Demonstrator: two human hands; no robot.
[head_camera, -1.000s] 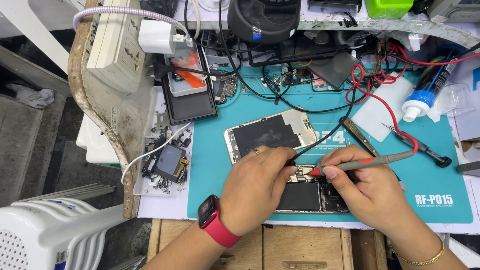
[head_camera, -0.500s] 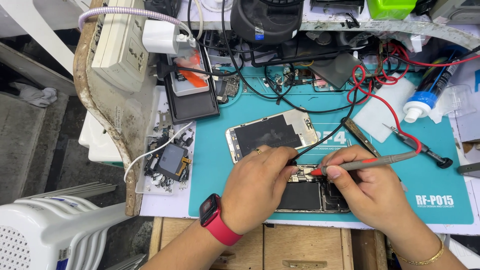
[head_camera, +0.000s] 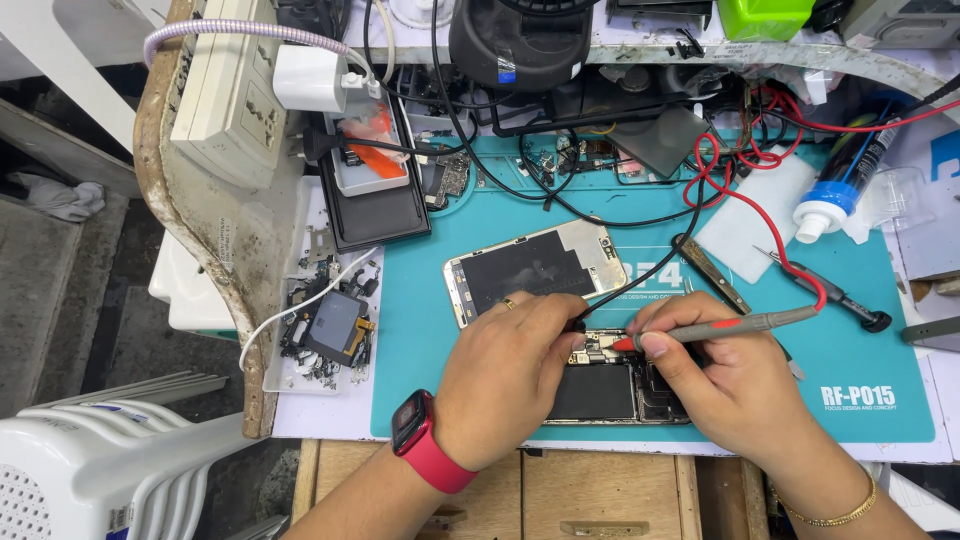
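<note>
opened phone (head_camera: 610, 390): half hidden under hands | black probe tip: hidden by left hand (head_camera: 505, 375)

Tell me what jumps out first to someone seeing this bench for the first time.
At the centre of the teal work mat, the left hand and right hand press a black probe and a red-tipped probe onto an opened phone. Just above lies its detached screen panel, face down. A bright red smartwatch stands out on the left wrist, and red and black leads loop across the mat's top.

Matt teal rubber mat (head_camera: 860, 330); glossy red watch strap (head_camera: 440, 462).
</note>
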